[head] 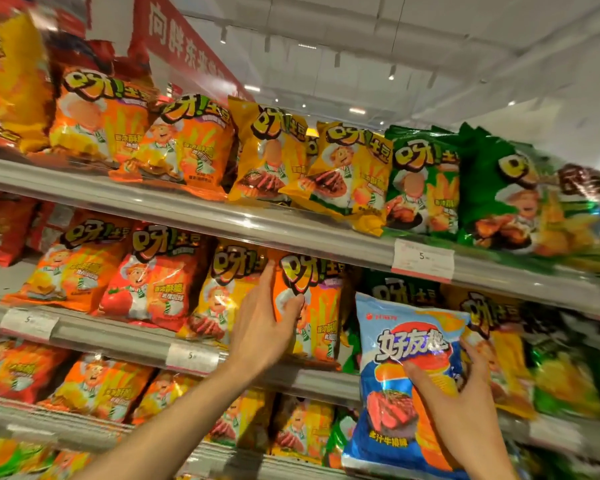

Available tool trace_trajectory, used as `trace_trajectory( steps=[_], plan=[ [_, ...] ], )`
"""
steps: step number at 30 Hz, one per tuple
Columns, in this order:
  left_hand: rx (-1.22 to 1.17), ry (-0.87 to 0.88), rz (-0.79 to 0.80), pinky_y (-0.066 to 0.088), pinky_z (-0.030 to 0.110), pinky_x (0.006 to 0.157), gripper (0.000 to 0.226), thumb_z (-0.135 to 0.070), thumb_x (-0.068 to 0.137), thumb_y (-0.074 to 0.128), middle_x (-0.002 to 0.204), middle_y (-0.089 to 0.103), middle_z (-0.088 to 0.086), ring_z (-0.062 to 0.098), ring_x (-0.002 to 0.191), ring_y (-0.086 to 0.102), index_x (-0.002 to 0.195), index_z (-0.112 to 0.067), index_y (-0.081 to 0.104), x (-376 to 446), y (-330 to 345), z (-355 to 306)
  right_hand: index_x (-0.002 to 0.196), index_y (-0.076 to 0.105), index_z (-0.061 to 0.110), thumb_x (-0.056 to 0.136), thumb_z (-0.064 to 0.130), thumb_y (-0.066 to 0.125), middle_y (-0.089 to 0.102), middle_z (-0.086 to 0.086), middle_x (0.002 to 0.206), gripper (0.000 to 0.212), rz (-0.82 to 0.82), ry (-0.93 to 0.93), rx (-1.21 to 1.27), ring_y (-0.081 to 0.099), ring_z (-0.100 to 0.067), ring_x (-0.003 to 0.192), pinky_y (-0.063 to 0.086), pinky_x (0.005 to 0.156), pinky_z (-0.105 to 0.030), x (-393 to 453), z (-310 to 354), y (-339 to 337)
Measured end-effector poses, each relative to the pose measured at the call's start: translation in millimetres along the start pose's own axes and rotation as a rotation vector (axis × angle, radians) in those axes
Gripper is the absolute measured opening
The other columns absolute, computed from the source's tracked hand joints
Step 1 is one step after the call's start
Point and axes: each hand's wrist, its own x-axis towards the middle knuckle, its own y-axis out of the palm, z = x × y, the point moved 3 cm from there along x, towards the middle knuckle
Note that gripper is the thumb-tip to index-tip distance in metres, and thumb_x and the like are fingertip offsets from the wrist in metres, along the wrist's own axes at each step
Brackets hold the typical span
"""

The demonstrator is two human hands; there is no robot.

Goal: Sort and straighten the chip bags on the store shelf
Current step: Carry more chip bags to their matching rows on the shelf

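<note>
Our left hand [262,327] pinches the orange chip bag [309,306] standing on the middle shelf [326,382], while our right hand [461,393] grips a stray blue chip bag [406,375] before it. We should square the orange one upright among its kind, keeping the blue one clear for its own row.

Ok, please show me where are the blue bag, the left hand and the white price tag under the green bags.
blue bag [395,344]: head view, white lettering.
left hand [262,329]: head view, back of hand.
price tag [422,260]: head view, middle.
</note>
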Motion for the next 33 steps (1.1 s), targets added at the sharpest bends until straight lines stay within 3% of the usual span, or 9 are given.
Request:
trace_trajectory(
  steps=[3, 8, 12, 15, 18, 21, 26, 28, 33],
  plan=[
    [0.106, 0.000, 0.001, 0.044, 0.040, 0.099, 0.073, -0.056, 0.097, 0.041, 0.143, 0.051, 0.008, 0.026, 0.128, 0.049, 0.155, -0.018, 0.020, 11, 18, 0, 0.146, 0.032, 0.029, 0.072, 0.023, 0.087, 0.055, 0.004, 0.121, 0.092, -0.016, -0.004, 0.006, 0.059, -0.010, 0.094, 0.045, 0.095, -0.037, 0, -4, -10],
    [0.338, 0.092, 0.032, 0.049, 0.032, 0.074, 0.059, -0.060, 0.098, 0.033, 0.110, 0.060, 0.005, 0.024, 0.100, 0.058, 0.139, -0.018, 0.036, 7, 45, 12, 0.146, 0.031, 0.031, 0.073, 0.023, 0.087, 0.056, 0.002, 0.124, 0.092, -0.014, 0.018, 0.025, 0.060, -0.010, 0.097, 0.045, 0.097, -0.037, -2, -7, -16],
    [0.433, 0.150, -0.045, 0.050, 0.037, 0.089, 0.063, -0.051, 0.094, 0.052, 0.133, 0.051, 0.016, 0.030, 0.120, 0.051, 0.140, -0.009, 0.041, 12, 38, 7, 0.148, 0.029, 0.025, 0.076, 0.019, 0.084, 0.051, 0.004, 0.120, 0.090, 0.003, 0.027, 0.037, 0.051, 0.008, 0.085, 0.040, 0.092, -0.032, -2, -6, -16],
    [0.321, 0.166, -0.068, 0.045, 0.036, 0.099, 0.071, -0.046, 0.093, 0.061, 0.142, 0.042, 0.014, 0.026, 0.130, 0.043, 0.148, -0.010, 0.034, 6, 24, 6, 0.149, 0.029, 0.024, 0.076, 0.021, 0.083, 0.049, 0.004, 0.121, 0.091, 0.002, 0.031, 0.061, 0.055, -0.010, 0.094, 0.040, 0.093, -0.032, 0, -6, -15],
    [0.198, 0.229, -0.016, 0.043, 0.026, 0.096, 0.057, -0.042, 0.095, 0.059, 0.131, 0.046, -0.001, 0.012, 0.119, 0.047, 0.144, -0.021, 0.039, -13, 13, 0, 0.149, 0.029, 0.026, 0.074, 0.026, 0.084, 0.052, 0.001, 0.129, 0.093, 0.011, 0.032, 0.094, 0.054, -0.017, 0.111, 0.043, 0.099, -0.036, 1, -10, -10],
    [0.090, 0.180, 0.239, 0.049, 0.027, 0.092, 0.050, -0.054, 0.094, 0.053, 0.120, 0.055, -0.016, -0.001, 0.106, 0.054, 0.138, -0.032, 0.045, -36, 13, -13, 0.148, 0.030, 0.027, 0.074, 0.028, 0.084, 0.054, 0.000, 0.131, 0.091, 0.032, 0.051, 0.155, 0.055, -0.016, 0.113, 0.044, 0.099, -0.036, 0, -13, 0],
    [-0.159, -0.056, 0.616, 0.041, 0.019, 0.099, 0.084, -0.075, 0.080, 0.054, 0.136, 0.047, -0.025, -0.012, 0.111, 0.053, 0.150, -0.048, 0.017, -65, 30, -22, 0.144, 0.031, 0.038, 0.053, 0.051, 0.087, 0.050, -0.005, 0.144, 0.108, 0.064, 0.111, 0.197, 0.055, -0.023, 0.126, 0.046, 0.106, -0.050, -13, -15, 20],
    [-0.328, -0.123, 0.688, 0.043, 0.018, 0.100, 0.090, -0.071, 0.079, 0.061, 0.132, 0.051, -0.031, -0.015, 0.109, 0.056, 0.151, -0.051, 0.011, -72, 37, -28, 0.143, 0.032, 0.038, 0.044, 0.056, 0.087, 0.049, -0.005, 0.146, 0.115, 0.070, 0.138, 0.205, 0.052, -0.024, 0.130, 0.043, 0.108, -0.052, -18, -18, 23],
    [-0.473, -0.138, 0.683, 0.053, 0.027, 0.096, 0.082, -0.045, 0.087, 0.071, 0.117, 0.058, -0.043, -0.008, 0.107, 0.062, 0.148, -0.048, 0.016, -85, 57, -38, 0.137, 0.034, 0.038, 0.051, 0.045, 0.085, 0.056, -0.002, 0.138, 0.100, 0.081, 0.127, 0.232, 0.056, -0.019, 0.124, 0.044, 0.108, -0.045, -27, -21, 9]
  ],
)
